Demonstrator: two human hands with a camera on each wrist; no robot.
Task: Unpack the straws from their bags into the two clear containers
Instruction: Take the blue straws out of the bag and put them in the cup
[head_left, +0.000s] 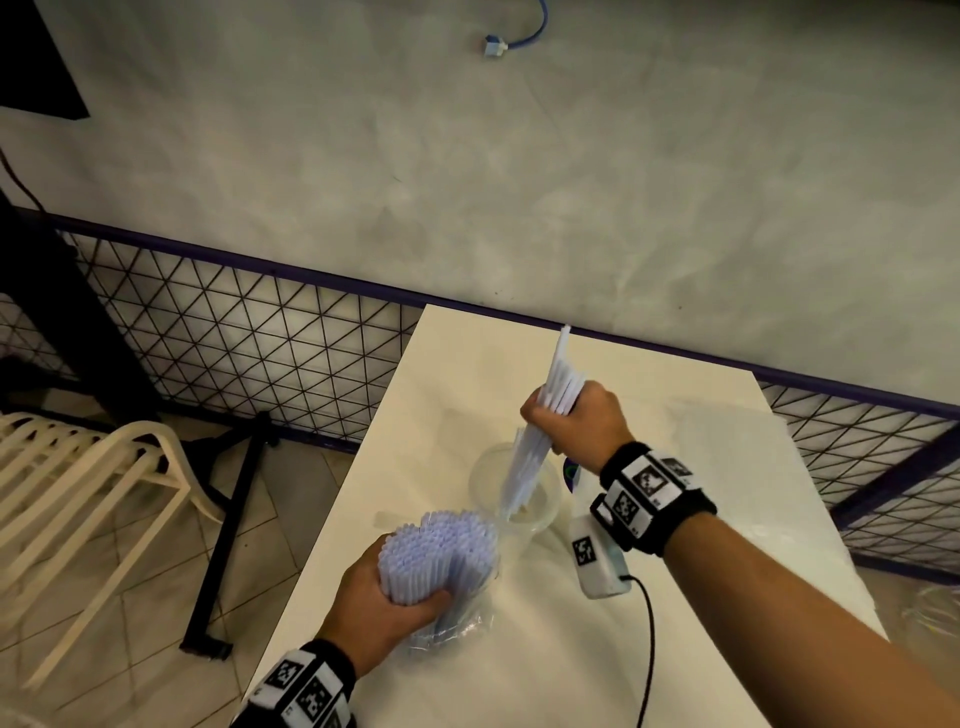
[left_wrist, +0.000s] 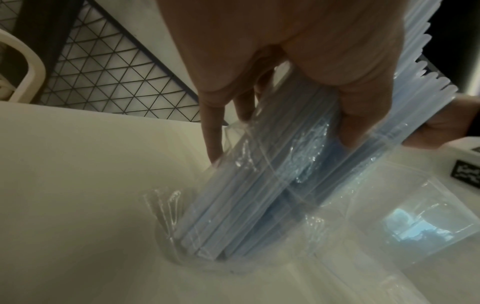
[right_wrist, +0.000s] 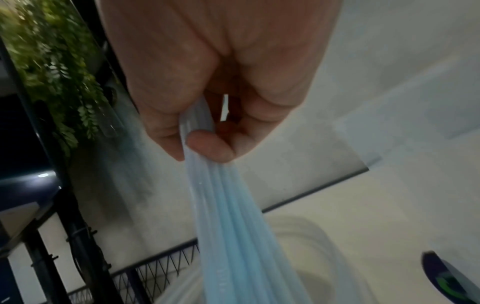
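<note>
Over the clear container (head_left: 540, 506), the right hand (head_left: 576, 423) grips straws (head_left: 530, 467); the left hand (head_left: 384, 597) grips the bagged bundle (head_left: 441, 551).

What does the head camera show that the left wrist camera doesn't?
Only the head view: the right hand lowering a few straws into a clear cup, and the bundle's open ends.
Only the left wrist view: the bag's bottom resting on the table.
Both: the left hand gripping the bagged bundle.

Dim, soft light (wrist views blurred, edges warped).
</note>
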